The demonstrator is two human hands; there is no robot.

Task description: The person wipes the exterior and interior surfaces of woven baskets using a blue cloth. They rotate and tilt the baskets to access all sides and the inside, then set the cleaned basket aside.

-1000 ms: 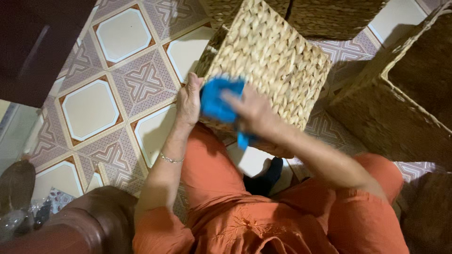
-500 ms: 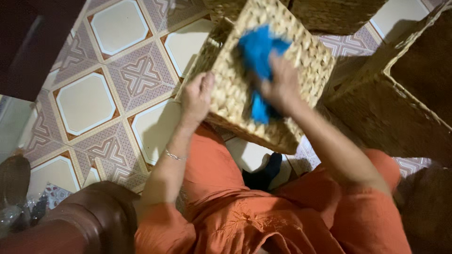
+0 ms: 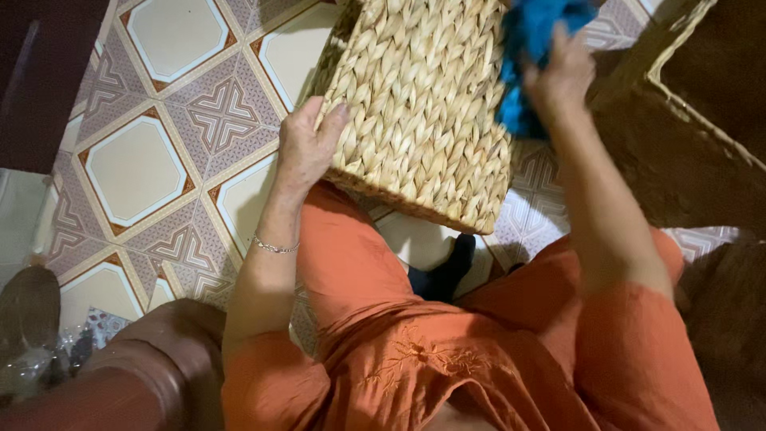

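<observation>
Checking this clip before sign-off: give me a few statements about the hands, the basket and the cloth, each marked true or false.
1. The left hand grips the edge of the woven basket. True.
2. The right hand holds a red sponge. False: it holds a blue cloth.
3. The basket lies flat on a table. False: it is held tilted over the tiled floor.
4. A bracelet sits on the left wrist. True.
5. The person's clothing is orange. True.

Blue cloth (image 3: 531, 48) pressed against tilted woven basket (image 3: 415, 104).
</observation>
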